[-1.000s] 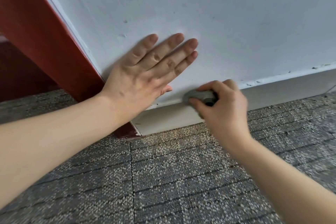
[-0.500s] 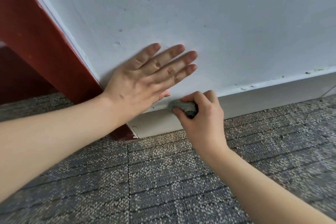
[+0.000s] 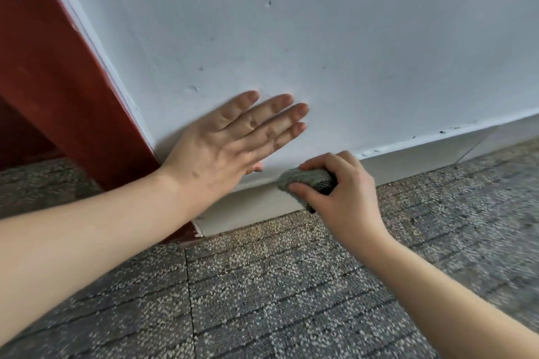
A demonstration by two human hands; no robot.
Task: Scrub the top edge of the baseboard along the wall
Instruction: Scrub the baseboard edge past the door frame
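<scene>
Head view: the left hand (image 3: 221,151) lies flat on the white wall (image 3: 350,52). Its 4 fingers are straight and set close together, pointing up and to the right, and they hold nothing. The thumb tip shows just above the top edge of the baseboard (image 3: 408,162).

The right hand (image 3: 341,192) grips a grey-green scrub pad (image 3: 306,179). Its fingers curl over the top of the pad and its thumb clamps the pad from below. The pad touches the top edge of the baseboard, just right of the left thumb.

The left end of the baseboard butts against the red door frame (image 3: 58,96), partly hidden behind the left wrist. Little free edge remains between the pad and that end. To the right of the right hand, the top edge runs uncovered to the frame border. Dark chips mark the paint line there, and 1 slanted joint line crosses the baseboard face. Grey speckled carpet (image 3: 277,285) meets the lower edge of the baseboard.
</scene>
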